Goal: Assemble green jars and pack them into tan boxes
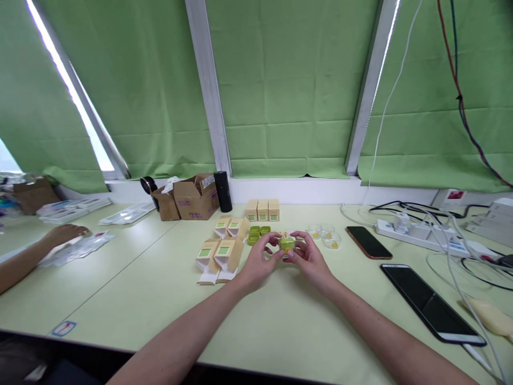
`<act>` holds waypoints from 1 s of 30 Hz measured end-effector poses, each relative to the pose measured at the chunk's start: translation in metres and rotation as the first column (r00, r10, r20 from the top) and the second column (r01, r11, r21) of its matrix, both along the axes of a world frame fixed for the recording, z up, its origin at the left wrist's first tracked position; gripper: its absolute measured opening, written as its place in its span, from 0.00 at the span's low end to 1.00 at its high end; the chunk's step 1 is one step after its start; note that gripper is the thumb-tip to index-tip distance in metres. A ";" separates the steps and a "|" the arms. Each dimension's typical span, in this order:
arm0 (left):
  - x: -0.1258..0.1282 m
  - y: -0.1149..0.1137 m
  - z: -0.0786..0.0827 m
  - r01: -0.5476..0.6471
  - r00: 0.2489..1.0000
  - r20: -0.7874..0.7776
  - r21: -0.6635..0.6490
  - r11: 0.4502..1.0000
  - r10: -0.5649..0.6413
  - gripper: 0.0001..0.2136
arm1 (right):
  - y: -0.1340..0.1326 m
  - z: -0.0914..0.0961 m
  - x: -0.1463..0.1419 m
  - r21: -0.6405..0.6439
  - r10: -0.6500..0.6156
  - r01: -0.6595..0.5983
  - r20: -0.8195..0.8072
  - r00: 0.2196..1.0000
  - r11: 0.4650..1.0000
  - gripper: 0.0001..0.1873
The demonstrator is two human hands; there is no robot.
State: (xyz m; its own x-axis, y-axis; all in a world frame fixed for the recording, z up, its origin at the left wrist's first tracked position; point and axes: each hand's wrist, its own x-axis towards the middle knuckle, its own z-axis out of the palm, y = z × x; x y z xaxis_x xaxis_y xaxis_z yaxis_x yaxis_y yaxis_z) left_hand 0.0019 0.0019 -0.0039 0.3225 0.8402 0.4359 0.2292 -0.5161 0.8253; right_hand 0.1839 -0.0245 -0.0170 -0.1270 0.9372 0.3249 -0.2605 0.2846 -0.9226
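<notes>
Between my two hands is a small green container with a clear cover [287, 244], raised just over the table. My left hand [261, 256] pinches it from the left side, and my right hand [309, 259] grips it from the right. A bit of yellow shows at its front. Behind my left hand sit several small green square cups [254, 235]. To the right of my hands are a few clear lids [332, 241] with yellow spots. Open small cardboard boxes [227, 251] with green labels stand to the left, their white flaps toward me.
Closed small boxes [263, 210] stand in a row at the back. A large carton [196, 198] and a black bottle [223, 191] are behind left. A phone [367, 241], a tablet-like device [433, 302] and a power strip [428, 239] lie right. Another person's hand [66, 234] is far left.
</notes>
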 end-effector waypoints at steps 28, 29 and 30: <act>0.000 0.001 0.003 -0.041 0.998 0.054 0.105 0.994 0.035 0.16 | 0.004 0.005 0.009 -0.168 0.050 -0.108 -0.319 0.947 0.980 0.19; 0.000 0.000 0.003 -0.039 0.998 0.057 0.101 0.994 0.033 0.16 | 0.005 0.004 0.009 -0.164 0.051 -0.107 -0.317 0.947 0.981 0.18; 0.000 0.000 0.003 -0.035 0.998 0.060 0.097 0.995 0.029 0.16 | 0.005 0.004 0.010 -0.157 0.054 -0.108 -0.313 0.948 0.982 0.18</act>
